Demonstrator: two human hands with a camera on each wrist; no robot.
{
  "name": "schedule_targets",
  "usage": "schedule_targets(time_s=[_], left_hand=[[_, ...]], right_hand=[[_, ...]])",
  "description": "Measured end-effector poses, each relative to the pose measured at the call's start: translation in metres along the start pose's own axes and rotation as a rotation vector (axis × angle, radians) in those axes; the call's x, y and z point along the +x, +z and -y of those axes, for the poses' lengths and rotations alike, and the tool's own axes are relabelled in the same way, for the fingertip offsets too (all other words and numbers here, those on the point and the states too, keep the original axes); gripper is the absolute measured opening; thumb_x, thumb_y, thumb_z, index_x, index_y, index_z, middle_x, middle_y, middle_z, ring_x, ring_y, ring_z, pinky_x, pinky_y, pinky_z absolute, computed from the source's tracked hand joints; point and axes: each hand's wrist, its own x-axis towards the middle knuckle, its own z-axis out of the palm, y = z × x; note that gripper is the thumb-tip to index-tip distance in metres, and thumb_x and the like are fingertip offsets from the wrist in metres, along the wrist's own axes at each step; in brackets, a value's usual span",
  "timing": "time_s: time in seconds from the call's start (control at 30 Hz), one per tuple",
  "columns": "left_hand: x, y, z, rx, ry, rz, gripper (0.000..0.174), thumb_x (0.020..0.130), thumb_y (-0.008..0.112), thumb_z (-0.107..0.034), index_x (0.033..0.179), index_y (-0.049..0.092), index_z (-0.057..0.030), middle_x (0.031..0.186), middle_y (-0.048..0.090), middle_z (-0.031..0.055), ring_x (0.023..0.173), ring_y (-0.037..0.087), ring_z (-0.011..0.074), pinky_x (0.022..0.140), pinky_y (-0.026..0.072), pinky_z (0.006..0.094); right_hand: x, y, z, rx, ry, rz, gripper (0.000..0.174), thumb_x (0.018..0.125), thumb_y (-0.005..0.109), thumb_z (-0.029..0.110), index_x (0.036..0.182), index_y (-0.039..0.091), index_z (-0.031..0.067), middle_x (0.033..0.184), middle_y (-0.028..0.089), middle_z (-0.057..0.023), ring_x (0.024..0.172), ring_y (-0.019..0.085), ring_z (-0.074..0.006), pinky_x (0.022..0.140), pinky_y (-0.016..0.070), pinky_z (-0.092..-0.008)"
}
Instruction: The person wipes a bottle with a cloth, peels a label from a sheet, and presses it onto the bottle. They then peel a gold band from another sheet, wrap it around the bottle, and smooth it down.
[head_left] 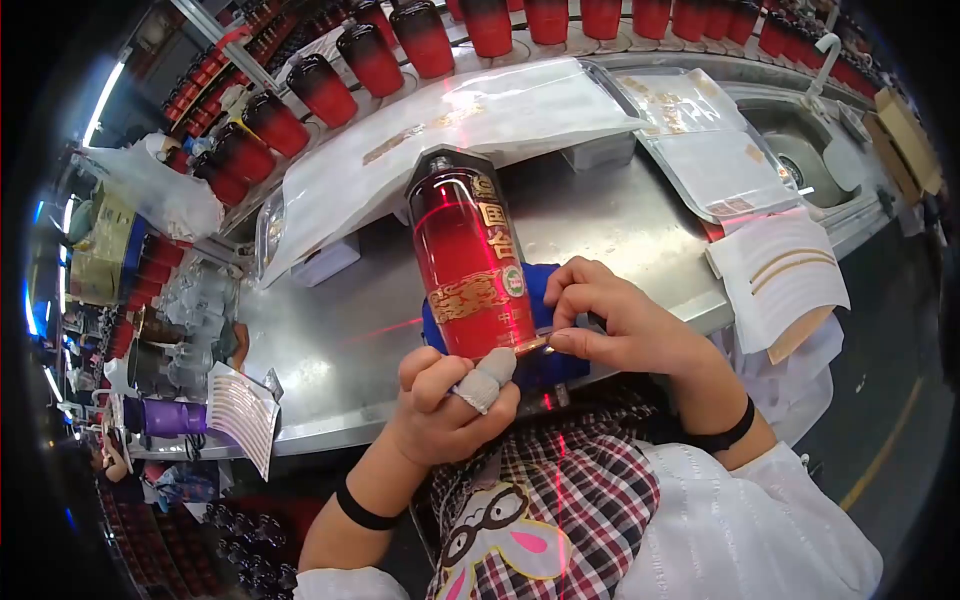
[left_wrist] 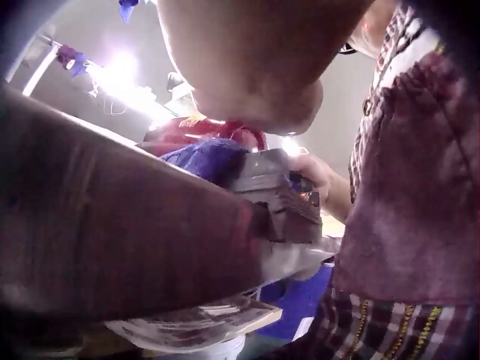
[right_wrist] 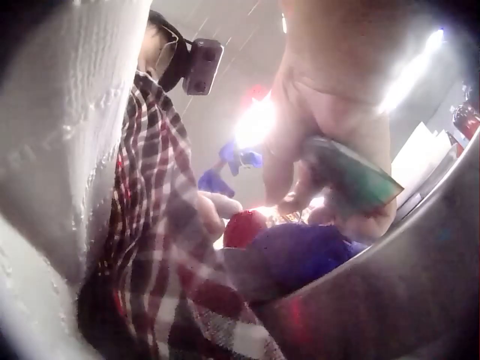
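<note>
A red bottle [head_left: 465, 260] with gold characters lies tilted on a blue cushion [head_left: 545, 285] at the near edge of the steel table [head_left: 620, 220]. My left hand [head_left: 455, 395] grips the bottle's base from below; one finger wears pale tape. My right hand [head_left: 600, 320] is at the bottle's lower right side, fingers curled, thumb near a gold strip at the base. In the right wrist view that hand [right_wrist: 330, 90] pinches a flat green card [right_wrist: 352, 176] above the bottle [right_wrist: 246, 227] and cushion [right_wrist: 300, 251]. The left wrist view shows the cushion [left_wrist: 206, 157] from under the table edge.
Rows of red bottles [head_left: 370, 60] line the back. White label sheets [head_left: 460, 125] under plastic lie on a metal tray [head_left: 700, 150]. A sink [head_left: 810, 150] is at the right, stacked paper sheets [head_left: 785, 275] hang off the right edge, and label strips [head_left: 245, 410] lie at the near left.
</note>
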Motion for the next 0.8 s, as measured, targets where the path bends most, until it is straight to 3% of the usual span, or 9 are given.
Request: schedule_targets(time_s=[0.2,0.4,0.6,0.7,0.8], left_hand=[[0.008,0.006,0.008,-0.062,0.101,0.018,0.022,0.06,0.074,-0.017,0.081,0.066,-0.0203,0.116,0.063,-0.0029,0.1,0.047,0.0212,0.078,0.0422,0.0359],[0.013,0.01,0.004,-0.007,0.05,0.031,0.024,0.057,0.076,-0.013,0.079,0.068,-0.0185,0.114,0.061,-0.0015,0.1,0.048,0.0237,0.079,0.0438,0.0361],[-0.006,0.012,-0.005,-0.071,-0.188,-0.067,0.024,0.056,0.075,-0.009,0.076,0.067,-0.0171,0.113,0.06,0.0024,0.099,0.049,0.0261,0.079,0.0435,0.0376],[-0.009,0.018,-0.006,-0.061,-0.18,-0.101,0.018,0.061,0.072,-0.01,0.077,0.066,-0.016,0.114,0.062,0.0008,0.095,0.049,0.0244,0.071,0.0458,0.0347],[-0.007,0.014,-0.002,-0.008,-0.078,-0.03,0.022,0.056,0.075,-0.009,0.074,0.066,-0.0165,0.113,0.061,0.003,0.099,0.048,0.027,0.077,0.0432,0.0378]], right_hand=[[-0.002,-0.001,0.0,0.001,-0.017,0.001,0.015,0.086,0.071,0.017,0.083,0.062,0.0055,0.108,0.051,-0.0074,0.106,0.048,-0.0197,0.095,0.0384,-0.0326],[-0.003,0.001,0.0,-0.009,-0.033,-0.003,0.016,0.085,0.072,0.017,0.082,0.062,0.0046,0.108,0.052,-0.008,0.107,0.049,-0.0209,0.095,0.0392,-0.0334],[-0.004,-0.003,0.001,-0.036,-0.096,-0.004,0.017,0.085,0.073,0.017,0.081,0.062,0.0049,0.108,0.052,-0.0084,0.107,0.049,-0.0215,0.095,0.0397,-0.0335],[-0.004,-0.007,0.001,-0.043,-0.076,0.016,0.018,0.086,0.073,0.018,0.081,0.061,0.005,0.107,0.053,-0.0082,0.106,0.049,-0.0206,0.093,0.0399,-0.0327],[-0.006,-0.013,0.009,0.005,-0.061,0.02,0.022,0.086,0.073,0.023,0.081,0.062,0.0042,0.105,0.056,-0.0093,0.107,0.052,-0.0262,0.093,0.0414,-0.0365]])
